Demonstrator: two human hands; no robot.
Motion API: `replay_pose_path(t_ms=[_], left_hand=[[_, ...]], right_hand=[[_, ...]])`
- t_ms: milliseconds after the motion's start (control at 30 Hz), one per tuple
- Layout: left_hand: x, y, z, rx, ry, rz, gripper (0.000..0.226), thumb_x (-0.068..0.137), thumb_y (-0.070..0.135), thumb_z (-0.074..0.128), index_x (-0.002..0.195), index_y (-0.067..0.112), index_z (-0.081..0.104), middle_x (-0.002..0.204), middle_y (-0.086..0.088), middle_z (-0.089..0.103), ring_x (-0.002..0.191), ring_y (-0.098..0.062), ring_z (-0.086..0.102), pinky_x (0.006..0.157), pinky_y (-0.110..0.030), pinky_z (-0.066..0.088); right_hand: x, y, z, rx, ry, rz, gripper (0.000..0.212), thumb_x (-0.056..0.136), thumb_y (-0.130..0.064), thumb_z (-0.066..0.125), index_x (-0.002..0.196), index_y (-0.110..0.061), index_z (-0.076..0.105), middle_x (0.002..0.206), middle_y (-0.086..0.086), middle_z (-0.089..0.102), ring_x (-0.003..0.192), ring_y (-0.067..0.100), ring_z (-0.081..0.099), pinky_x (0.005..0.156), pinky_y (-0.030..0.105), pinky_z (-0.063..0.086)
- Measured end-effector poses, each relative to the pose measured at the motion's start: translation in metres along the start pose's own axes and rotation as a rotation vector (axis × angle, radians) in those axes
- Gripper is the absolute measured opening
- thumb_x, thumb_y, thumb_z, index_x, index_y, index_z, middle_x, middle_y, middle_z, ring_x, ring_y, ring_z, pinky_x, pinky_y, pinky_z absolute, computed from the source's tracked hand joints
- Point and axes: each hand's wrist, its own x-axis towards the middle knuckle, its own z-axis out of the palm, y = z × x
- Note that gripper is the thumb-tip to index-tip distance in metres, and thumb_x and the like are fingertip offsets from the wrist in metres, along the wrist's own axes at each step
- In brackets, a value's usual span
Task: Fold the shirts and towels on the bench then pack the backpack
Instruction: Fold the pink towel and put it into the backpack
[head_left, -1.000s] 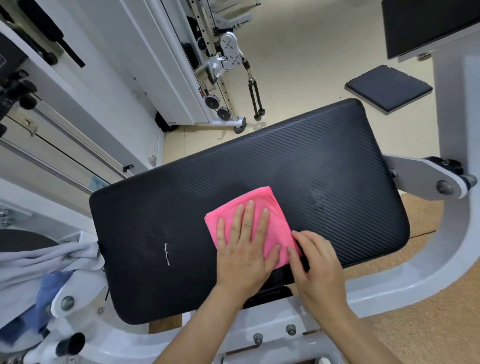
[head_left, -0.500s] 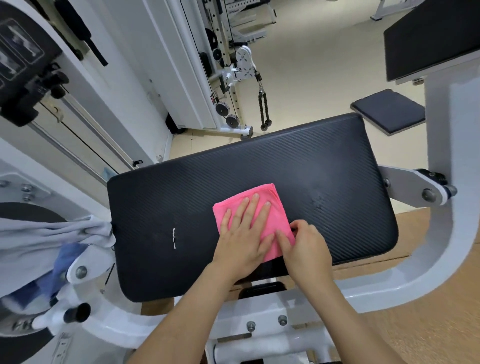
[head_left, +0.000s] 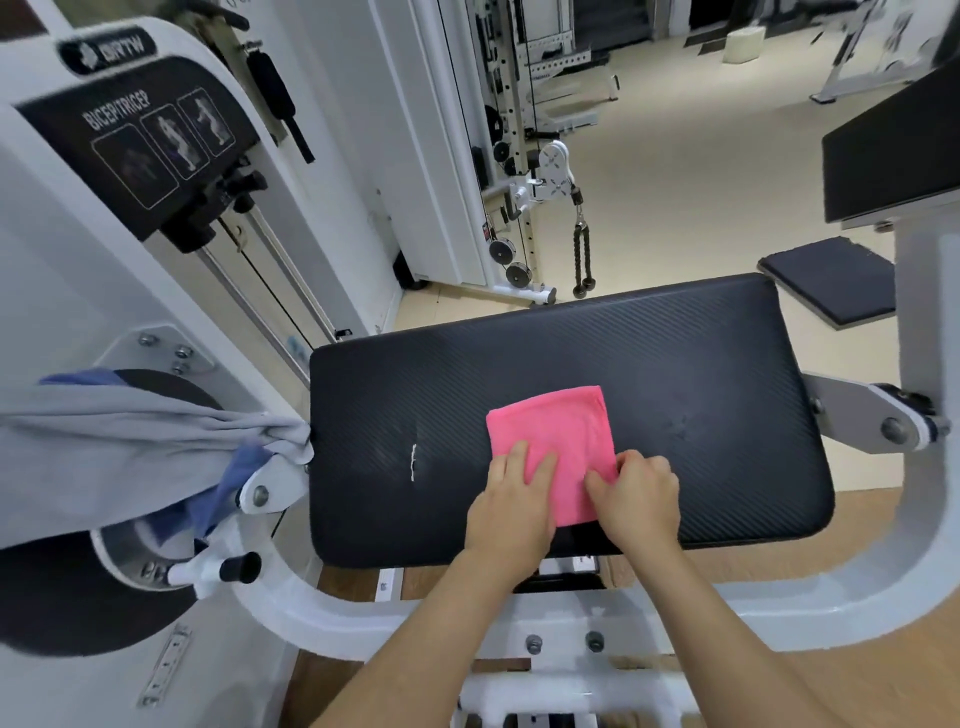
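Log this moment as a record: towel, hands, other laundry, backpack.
towel: pink towel, folded square, flat on black bench
left hand: on the towel's near left part; grip unclear
right hand: fingers curled at the towel's near right edge
other laundry: grey garment and blue cloth draped over machine at left
backpack: not in view

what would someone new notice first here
A bright pink towel, folded small, lies near the front of the black bench. The left hand presses on its near corner and the right hand pinches its right edge. At the left, a grey shirt hangs bunched over the white machine.
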Motion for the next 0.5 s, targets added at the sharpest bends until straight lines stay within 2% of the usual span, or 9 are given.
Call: replay_pose_path(t_ms=[67, 133, 200, 267, 333, 433, 500], left_hand=[[-0.003, -0.010, -0.006, -0.158, -0.106, 0.018, 0.069, 0.093, 0.021, 0.053, 0.153, 0.026, 0.021, 0.161, -0.003, 0.005, 0.144, -0.023, 0.009, 0.111, -0.037, 0.033], [-0.010, -0.023, -0.018, -0.376, -0.158, 0.006, 0.072, 0.089, 0.016, 0.058, 0.152, 0.023, 0.025, 0.161, -0.002, 0.010, 0.146, -0.022, 0.010, 0.117, -0.031, 0.019], [-0.022, -0.036, -0.032, -0.548, -0.071, -0.025, 0.076, 0.086, 0.014, 0.063, 0.151, 0.024, 0.027, 0.158, 0.004, 0.021, 0.144, -0.019, 0.021, 0.117, -0.032, 0.024], [-0.036, -0.052, -0.048, -0.678, 0.088, -0.064, 0.084, 0.081, 0.016, 0.068, 0.151, 0.031, 0.023, 0.155, 0.013, 0.022, 0.142, -0.012, 0.024, 0.114, -0.034, 0.030], [-0.051, -0.070, -0.066, -0.674, 0.198, -0.066, 0.093, 0.077, 0.024, 0.071, 0.150, 0.039, 0.015, 0.157, 0.021, 0.010, 0.145, -0.006, 0.010, 0.115, -0.031, 0.022], [-0.076, -0.098, -0.094, -0.619, 0.182, -0.004, 0.106, 0.068, 0.035, 0.068, 0.149, 0.046, 0.001, 0.152, 0.034, -0.005, 0.143, 0.004, -0.006, 0.113, -0.027, 0.011], [-0.092, -0.118, -0.108, -0.666, 0.070, 0.007, 0.109, 0.067, 0.037, 0.072, 0.146, 0.054, -0.001, 0.142, 0.040, 0.005, 0.141, 0.004, 0.005, 0.112, -0.025, 0.018]], right_hand=[[-0.001, -0.009, -0.007, 0.091, -0.063, -0.043, 0.021, 0.081, -0.029, 0.066, 0.087, -0.014, 0.053, 0.090, 0.003, 0.051, 0.091, 0.027, 0.052, 0.072, 0.035, 0.040], [-0.004, -0.024, -0.014, 0.206, -0.143, -0.117, 0.024, 0.078, -0.023, 0.067, 0.072, -0.016, 0.044, 0.071, -0.003, 0.049, 0.068, 0.019, 0.048, 0.059, 0.034, 0.036], [-0.009, -0.045, -0.025, 0.269, -0.235, -0.212, 0.027, 0.076, -0.018, 0.066, 0.068, -0.017, 0.040, 0.063, -0.005, 0.044, 0.059, 0.014, 0.040, 0.053, 0.030, 0.032], [-0.016, -0.070, -0.037, 0.265, -0.377, -0.327, 0.018, 0.076, -0.013, 0.065, 0.072, -0.012, 0.047, 0.066, -0.003, 0.048, 0.061, 0.013, 0.043, 0.054, 0.028, 0.034], [-0.026, -0.096, -0.049, 0.181, -0.543, -0.442, 0.014, 0.076, -0.011, 0.065, 0.084, -0.008, 0.054, 0.071, -0.003, 0.055, 0.063, 0.012, 0.049, 0.056, 0.026, 0.038], [-0.047, -0.135, -0.059, 0.008, -0.772, -0.589, 0.020, 0.080, -0.013, 0.070, 0.094, -0.015, 0.056, 0.073, -0.008, 0.064, 0.064, 0.008, 0.057, 0.058, 0.021, 0.044], [-0.060, -0.162, -0.057, -0.128, -0.915, -0.679, 0.024, 0.083, -0.017, 0.072, 0.103, -0.023, 0.059, 0.082, -0.009, 0.070, 0.071, 0.007, 0.066, 0.066, 0.022, 0.050]])
